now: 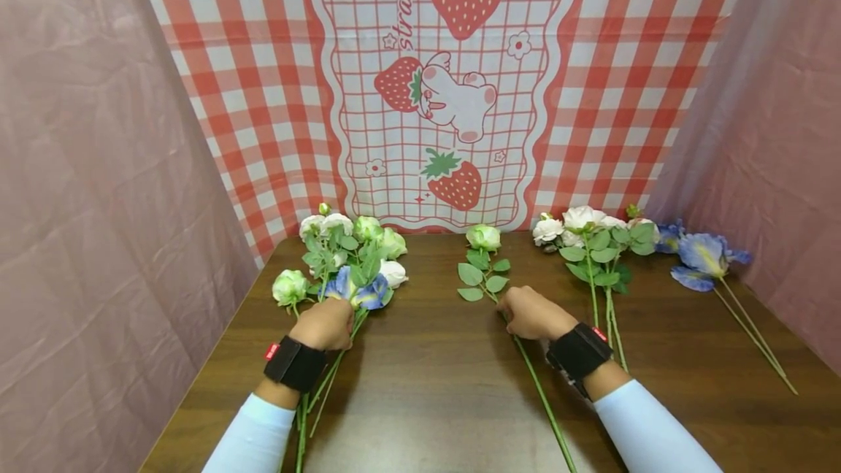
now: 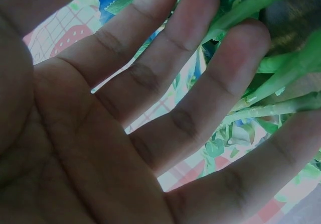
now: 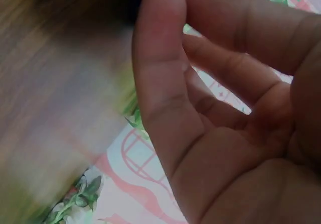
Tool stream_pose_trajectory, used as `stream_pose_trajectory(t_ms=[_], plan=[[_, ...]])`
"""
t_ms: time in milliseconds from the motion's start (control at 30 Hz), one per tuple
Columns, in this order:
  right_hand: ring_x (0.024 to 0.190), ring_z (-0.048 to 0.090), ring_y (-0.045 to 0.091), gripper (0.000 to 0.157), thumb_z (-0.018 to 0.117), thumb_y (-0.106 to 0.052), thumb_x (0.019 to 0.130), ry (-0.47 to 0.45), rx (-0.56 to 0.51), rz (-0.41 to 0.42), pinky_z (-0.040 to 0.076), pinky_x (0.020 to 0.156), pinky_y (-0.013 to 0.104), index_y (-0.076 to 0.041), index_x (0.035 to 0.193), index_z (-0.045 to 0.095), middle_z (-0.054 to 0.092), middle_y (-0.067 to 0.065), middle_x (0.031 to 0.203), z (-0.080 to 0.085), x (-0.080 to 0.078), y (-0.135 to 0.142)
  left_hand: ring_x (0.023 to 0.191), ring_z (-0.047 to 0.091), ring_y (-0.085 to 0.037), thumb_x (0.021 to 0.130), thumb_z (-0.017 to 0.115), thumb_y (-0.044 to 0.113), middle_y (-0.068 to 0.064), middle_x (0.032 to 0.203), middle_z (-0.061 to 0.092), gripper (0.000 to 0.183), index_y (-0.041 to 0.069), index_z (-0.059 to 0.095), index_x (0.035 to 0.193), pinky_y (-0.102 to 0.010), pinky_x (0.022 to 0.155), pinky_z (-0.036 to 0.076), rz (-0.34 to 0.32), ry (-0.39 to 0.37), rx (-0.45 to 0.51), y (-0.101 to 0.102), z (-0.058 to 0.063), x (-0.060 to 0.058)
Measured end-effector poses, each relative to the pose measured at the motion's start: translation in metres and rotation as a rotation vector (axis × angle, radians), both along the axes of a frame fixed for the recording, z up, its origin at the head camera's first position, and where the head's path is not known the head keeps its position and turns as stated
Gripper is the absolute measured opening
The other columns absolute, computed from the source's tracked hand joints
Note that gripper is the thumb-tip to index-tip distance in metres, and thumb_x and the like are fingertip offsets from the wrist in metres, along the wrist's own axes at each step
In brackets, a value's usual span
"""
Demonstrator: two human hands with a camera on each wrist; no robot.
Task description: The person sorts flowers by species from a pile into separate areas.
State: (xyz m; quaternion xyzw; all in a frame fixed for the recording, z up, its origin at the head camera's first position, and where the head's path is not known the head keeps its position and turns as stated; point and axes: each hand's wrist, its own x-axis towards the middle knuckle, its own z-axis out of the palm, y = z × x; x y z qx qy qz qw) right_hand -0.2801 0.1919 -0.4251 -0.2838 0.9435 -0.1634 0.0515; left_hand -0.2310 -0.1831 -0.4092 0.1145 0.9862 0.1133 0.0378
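Observation:
On the left of the table, my left hand (image 1: 322, 325) lies over the stems (image 2: 291, 66) of a mixed bunch. Its fingers are extended and spread, with the fingertips against the stems. Around it are a blue iris (image 1: 374, 292), white flowers (image 1: 336, 225) and green flowers (image 1: 290, 287). Nearer the middle, my right hand (image 1: 534, 312) pinches the stem of a single green flower (image 1: 483, 238) just below its leaves (image 1: 470, 274). In the right wrist view, thumb and forefinger meet at their tips; the pinched part of the stem is hidden.
Right of my right hand lies a bunch of white flowers (image 1: 583, 219) with long stems. Blue irises (image 1: 703, 254) lie at the far right of the brown table (image 1: 420, 400). A red checked cloth (image 1: 598, 79) hangs behind, with pink curtains (image 1: 85, 203) at both sides.

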Motion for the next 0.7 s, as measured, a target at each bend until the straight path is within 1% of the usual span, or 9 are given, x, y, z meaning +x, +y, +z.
stream_pose_trajectory(t_ms=[33, 133, 200, 267, 333, 367, 533, 700], plan=[[0.055, 0.046, 0.013, 0.019, 0.075, 0.010, 0.073, 0.009, 0.003, -0.007, 0.039, 0.054, 0.028, -0.008, 0.076, 0.069, 0.048, -0.005, 0.057, -0.0002, -0.0002, -0.0004, 0.055, 0.045, -0.015, 0.066, 0.080, -0.002, 0.004, 0.060, 0.046, 0.039, 0.017, 0.049, 0.054, -0.031, 0.048, 0.035, -0.001, 0.003, 0.000, -0.0001, -0.0001, 0.0001], [0.068, 0.061, 0.019, 0.018, 0.077, 0.008, 0.073, 0.054, -0.005, -0.061, 0.049, 0.061, 0.035, -0.005, 0.086, 0.075, 0.064, 0.002, 0.070, -0.0012, -0.0003, -0.0015, 0.055, 0.045, -0.015, 0.067, 0.080, -0.002, 0.003, 0.060, 0.046, 0.040, 0.018, 0.048, 0.054, -0.031, 0.048, 0.035, 0.001, 0.006, -0.001, -0.0004, -0.0004, 0.0003], [0.076, 0.067, 0.025, 0.019, 0.078, 0.007, 0.073, 0.094, -0.014, -0.095, 0.055, 0.066, 0.041, -0.004, 0.089, 0.077, 0.070, 0.006, 0.080, -0.0020, -0.0002, -0.0014, 0.055, 0.044, -0.015, 0.067, 0.080, -0.002, 0.004, 0.060, 0.045, 0.040, 0.018, 0.048, 0.053, -0.031, 0.048, 0.034, 0.000, 0.007, -0.003, -0.0005, -0.0007, 0.0002], [0.082, 0.070, 0.029, 0.017, 0.079, 0.005, 0.075, 0.118, -0.016, -0.120, 0.057, 0.072, 0.046, -0.004, 0.089, 0.078, 0.073, 0.008, 0.086, -0.0024, -0.0001, -0.0008, 0.055, 0.045, -0.015, 0.067, 0.080, -0.002, 0.004, 0.060, 0.046, 0.040, 0.018, 0.048, 0.053, -0.031, 0.048, 0.035, 0.000, 0.009, -0.003, -0.0004, -0.0008, -0.0001], [0.083, 0.070, 0.032, 0.012, 0.081, 0.003, 0.076, 0.110, 0.002, -0.121, 0.057, 0.075, 0.047, -0.005, 0.085, 0.077, 0.073, 0.007, 0.085, -0.0020, 0.0002, 0.0002, 0.055, 0.045, -0.015, 0.066, 0.080, -0.002, 0.003, 0.060, 0.046, 0.039, 0.018, 0.048, 0.054, -0.031, 0.048, 0.035, -0.003, 0.011, -0.002, -0.0002, -0.0006, -0.0005], [0.086, 0.070, 0.033, 0.012, 0.081, 0.002, 0.077, 0.097, 0.013, -0.115, 0.057, 0.077, 0.047, -0.005, 0.086, 0.077, 0.073, 0.007, 0.086, -0.0013, 0.0006, 0.0005, 0.055, 0.046, -0.015, 0.066, 0.080, -0.002, 0.003, 0.060, 0.047, 0.039, 0.018, 0.049, 0.054, -0.031, 0.048, 0.035, -0.004, 0.012, -0.002, -0.0001, -0.0004, -0.0006], [0.098, 0.068, 0.038, 0.018, 0.081, 0.001, 0.080, 0.012, 0.051, -0.079, 0.057, 0.084, 0.047, -0.001, 0.098, 0.078, 0.074, 0.013, 0.098, 0.0018, 0.0019, 0.0008, 0.056, 0.047, -0.016, 0.066, 0.081, -0.002, 0.003, 0.060, 0.048, 0.038, 0.017, 0.050, 0.054, -0.032, 0.048, 0.036, -0.004, 0.016, -0.006, 0.0002, 0.0000, -0.0008], [0.101, 0.068, 0.038, 0.019, 0.080, 0.001, 0.081, 0.014, 0.043, -0.060, 0.057, 0.084, 0.046, 0.001, 0.100, 0.079, 0.075, 0.014, 0.101, 0.0003, 0.0008, 0.0005, 0.056, 0.046, -0.016, 0.068, 0.081, -0.001, 0.003, 0.060, 0.047, 0.039, 0.017, 0.050, 0.055, -0.032, 0.048, 0.036, 0.000, 0.008, -0.006, 0.0002, -0.0006, -0.0002]])
